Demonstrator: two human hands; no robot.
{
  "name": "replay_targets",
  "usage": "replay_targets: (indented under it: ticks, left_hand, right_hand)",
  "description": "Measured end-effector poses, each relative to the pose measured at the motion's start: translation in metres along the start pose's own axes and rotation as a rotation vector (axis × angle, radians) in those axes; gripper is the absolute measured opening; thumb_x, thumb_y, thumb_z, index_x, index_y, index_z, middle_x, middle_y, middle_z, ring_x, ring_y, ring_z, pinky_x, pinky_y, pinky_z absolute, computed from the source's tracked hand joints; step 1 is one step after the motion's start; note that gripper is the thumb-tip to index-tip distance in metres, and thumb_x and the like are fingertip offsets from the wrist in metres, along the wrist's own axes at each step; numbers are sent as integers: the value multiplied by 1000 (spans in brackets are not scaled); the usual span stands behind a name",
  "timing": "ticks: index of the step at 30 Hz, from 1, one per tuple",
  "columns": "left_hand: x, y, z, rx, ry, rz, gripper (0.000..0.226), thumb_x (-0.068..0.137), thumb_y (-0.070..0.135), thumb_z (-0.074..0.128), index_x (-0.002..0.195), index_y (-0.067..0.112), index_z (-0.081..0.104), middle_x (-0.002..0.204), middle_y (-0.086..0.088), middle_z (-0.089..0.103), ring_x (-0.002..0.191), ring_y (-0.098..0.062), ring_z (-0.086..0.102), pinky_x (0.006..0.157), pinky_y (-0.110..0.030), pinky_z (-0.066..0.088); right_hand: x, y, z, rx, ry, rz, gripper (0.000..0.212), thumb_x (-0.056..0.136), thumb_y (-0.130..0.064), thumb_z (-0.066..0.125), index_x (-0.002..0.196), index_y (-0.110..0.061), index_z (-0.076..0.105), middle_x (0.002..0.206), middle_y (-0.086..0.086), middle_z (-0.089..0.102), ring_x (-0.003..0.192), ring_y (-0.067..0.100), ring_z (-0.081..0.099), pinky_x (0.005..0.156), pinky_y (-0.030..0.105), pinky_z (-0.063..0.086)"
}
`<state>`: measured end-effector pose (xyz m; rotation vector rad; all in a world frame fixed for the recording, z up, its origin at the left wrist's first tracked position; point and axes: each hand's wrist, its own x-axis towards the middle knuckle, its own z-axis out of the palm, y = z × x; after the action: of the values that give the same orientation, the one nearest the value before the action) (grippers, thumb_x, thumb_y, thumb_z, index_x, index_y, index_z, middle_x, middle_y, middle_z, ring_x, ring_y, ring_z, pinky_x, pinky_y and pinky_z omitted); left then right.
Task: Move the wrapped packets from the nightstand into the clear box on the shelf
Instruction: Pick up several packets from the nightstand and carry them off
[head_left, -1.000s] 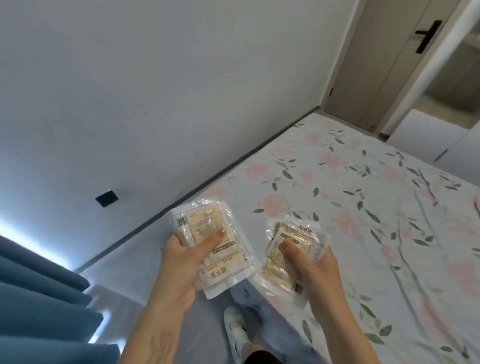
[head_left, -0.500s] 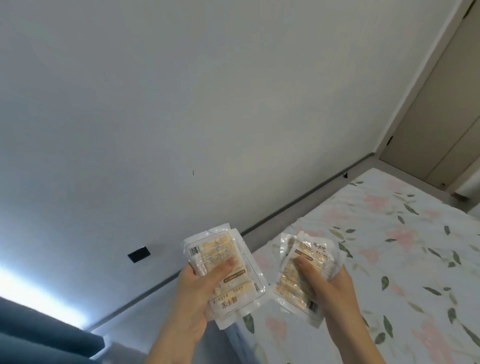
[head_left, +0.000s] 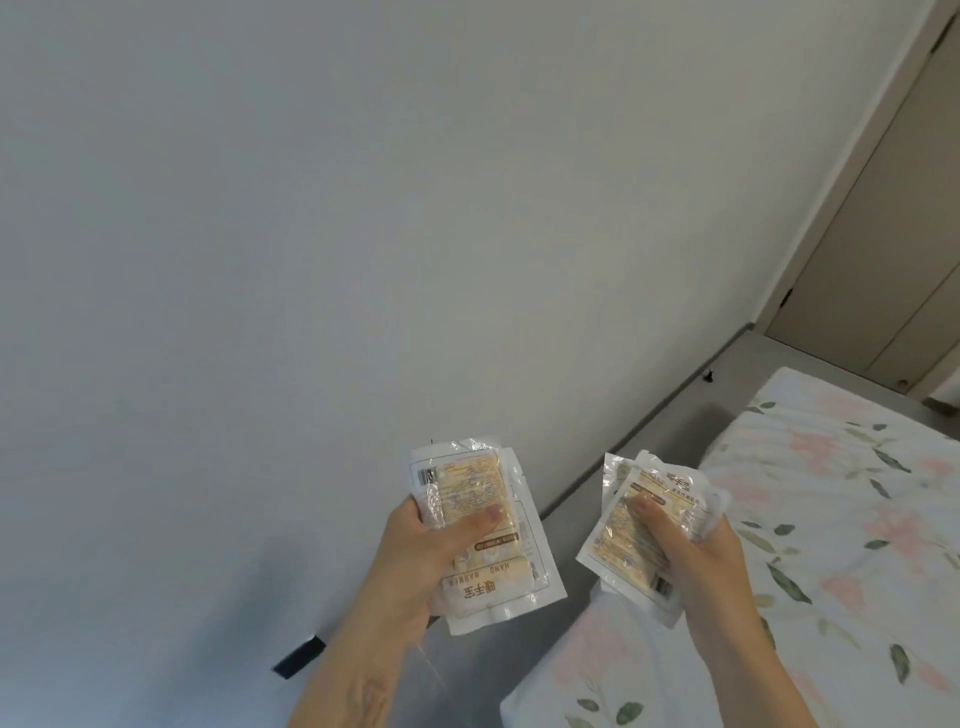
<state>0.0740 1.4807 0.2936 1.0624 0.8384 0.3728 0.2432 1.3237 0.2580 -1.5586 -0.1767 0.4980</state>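
My left hand (head_left: 415, 558) grips a small stack of clear-wrapped packets (head_left: 475, 499) with tan contents and printed labels, thumb pressed across the front. My right hand (head_left: 698, 558) holds a second stack of the same wrapped packets (head_left: 623, 540), thumb on top and fingers curled behind. Both stacks are held up in front of me, side by side and apart, before a plain white wall. The nightstand, the shelf and the clear box are out of view.
A bed with a floral sheet (head_left: 810, 545) fills the lower right, its corner near my right forearm. A beige door (head_left: 893, 249) stands at the far right. A dark baseboard (head_left: 665, 410) runs along the wall, and a black wall outlet (head_left: 298, 659) sits low left.
My view has swung upward and to the left: the wall now fills most of the frame and the bed, curtain and floor have slid away. Both hands keep holding their packets.
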Motion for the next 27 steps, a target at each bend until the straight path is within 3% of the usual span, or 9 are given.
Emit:
replay_targets:
  ticks: [4,10,13,18,20,24,27]
  left_hand:
    - [41,33,-15,1,-76,-24,29,73,-1,75,100,7,68,88,-10,77,75,-24,75,52,-30,57]
    - [100,59,-2,10,-171,-44,35,71,2,77,104,6,67,91,-10,76,78,-25,75,56,-33,59]
    - [127,67,11,4,-214,-52,38,69,3,79,105,6,67,92,-11,76,78,-25,75,56,-34,59]
    - [178,81,36,61,-282,-58,51,57,15,82,106,10,68,94,-9,76,84,-26,74,77,-46,59]
    - [203,86,54,93,-309,-61,47,61,13,82,106,10,69,94,-9,76,85,-26,74,79,-47,58]
    - [264,93,110,110,-374,-78,36,69,6,79,104,9,69,94,-10,76,83,-26,74,64,-38,60]
    - [317,100,164,142,-417,-93,39,67,8,80,105,9,68,93,-10,76,82,-26,74,63,-36,59]
  right_hand:
    - [21,-15,34,14,60,-19,20,83,-17,72,103,-15,66,90,5,75,73,16,73,59,30,54]
    - [51,-29,46,15,195,-40,19,84,-17,72,102,-19,67,90,3,74,82,22,72,67,33,55]
    - [70,-33,43,27,257,-29,20,83,-19,72,103,-18,67,90,3,74,77,19,72,66,32,55]
    - [113,-39,41,19,317,-27,18,84,-20,72,101,-21,67,91,1,74,84,22,71,78,40,56]
    - [135,-41,38,13,335,-31,19,84,-20,72,102,-20,67,91,1,74,83,20,71,76,38,56]
    - [192,-48,21,34,379,-40,15,85,-17,71,99,-19,67,88,1,75,77,16,73,63,29,55]
    - [249,-52,-4,38,439,-31,10,84,-16,71,93,-19,68,85,3,76,74,17,73,62,29,53]
